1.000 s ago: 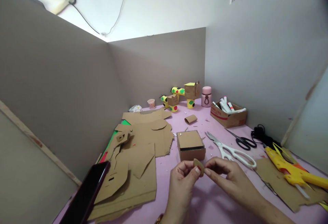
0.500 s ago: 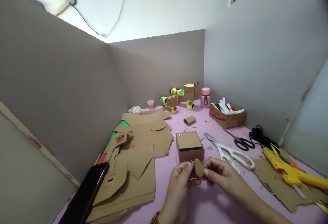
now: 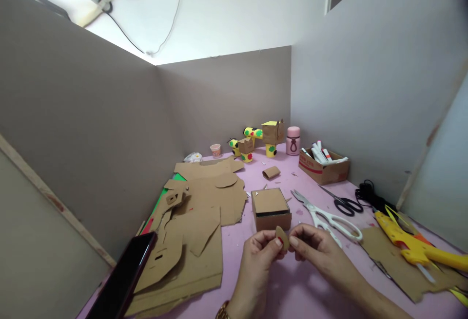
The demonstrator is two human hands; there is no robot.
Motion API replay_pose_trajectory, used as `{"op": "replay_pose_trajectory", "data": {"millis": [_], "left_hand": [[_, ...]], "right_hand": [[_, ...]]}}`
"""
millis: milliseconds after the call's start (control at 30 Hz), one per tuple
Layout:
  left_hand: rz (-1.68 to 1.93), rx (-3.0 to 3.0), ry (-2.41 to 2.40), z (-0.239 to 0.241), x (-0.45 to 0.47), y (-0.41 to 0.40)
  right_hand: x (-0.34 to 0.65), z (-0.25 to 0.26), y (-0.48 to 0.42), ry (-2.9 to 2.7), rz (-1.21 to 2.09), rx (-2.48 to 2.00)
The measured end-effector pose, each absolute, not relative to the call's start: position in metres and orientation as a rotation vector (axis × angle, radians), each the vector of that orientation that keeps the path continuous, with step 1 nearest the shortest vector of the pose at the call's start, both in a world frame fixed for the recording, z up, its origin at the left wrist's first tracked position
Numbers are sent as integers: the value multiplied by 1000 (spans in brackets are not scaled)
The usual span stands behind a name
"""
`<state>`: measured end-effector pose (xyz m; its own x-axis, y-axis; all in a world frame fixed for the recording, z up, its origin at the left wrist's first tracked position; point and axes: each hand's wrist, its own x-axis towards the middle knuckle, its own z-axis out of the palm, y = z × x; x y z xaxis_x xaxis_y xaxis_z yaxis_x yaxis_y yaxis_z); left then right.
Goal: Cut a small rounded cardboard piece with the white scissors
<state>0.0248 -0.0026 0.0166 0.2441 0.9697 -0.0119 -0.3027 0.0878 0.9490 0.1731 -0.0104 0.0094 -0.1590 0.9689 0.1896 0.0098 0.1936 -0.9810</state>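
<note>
A small rounded cardboard piece is pinched between the thumb and fingers of my left hand. My right hand is closed in a pinch at the piece's right edge; its fingertips partly hide behind the thumb. Just beyond both hands sits a small cardboard box with a flat cardboard top. White-handled scissors lie to the right of the box, blades pointing away and slightly parted.
Cut cardboard sheets and a phone cover the left side. On the right are black scissors, a yellow glue gun and a box of markers. Painted cardboard animals and a pink bottle stand at the back.
The small cardboard piece has turned and shifted slightly left. My left thumb now lies across its face, and my right fingertips have slid toward its edge.
</note>
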Motion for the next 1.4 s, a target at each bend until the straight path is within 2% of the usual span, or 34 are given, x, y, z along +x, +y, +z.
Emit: {"op": "replay_pose_trajectory", "data": {"millis": [200,400,600,700,800,900,1033,1200,1400], "left_hand": [[1141,1123,832,16,28,-4],[1144,1162,804,13,26,-4],[1230,1940,960,18,17,-11],[1259,2015,972,16,17,-14],[1291,1910,923,11,20,-12],[1274,1536,823,8,23,-7],[1039,1128,699,11,22,0],[861,1069,582,16,18,-1],[896,1062,532,15,19,-3]], "right_hand": [[173,9,-12,-1372,1208,-975],[174,4,-6,-1169,1433,-899],[171,7,-11,-1043,1559,-817],[170,6,-11,-1042,1562,-804],[170,5,-8,-1067,1514,-811],[172,7,-7,-1112,1443,-812],[174,10,-9,-1182,1478,-765],[171,6,-11,-1188,1635,-680],[169,3,-15,-1083,1732,-644]]}}
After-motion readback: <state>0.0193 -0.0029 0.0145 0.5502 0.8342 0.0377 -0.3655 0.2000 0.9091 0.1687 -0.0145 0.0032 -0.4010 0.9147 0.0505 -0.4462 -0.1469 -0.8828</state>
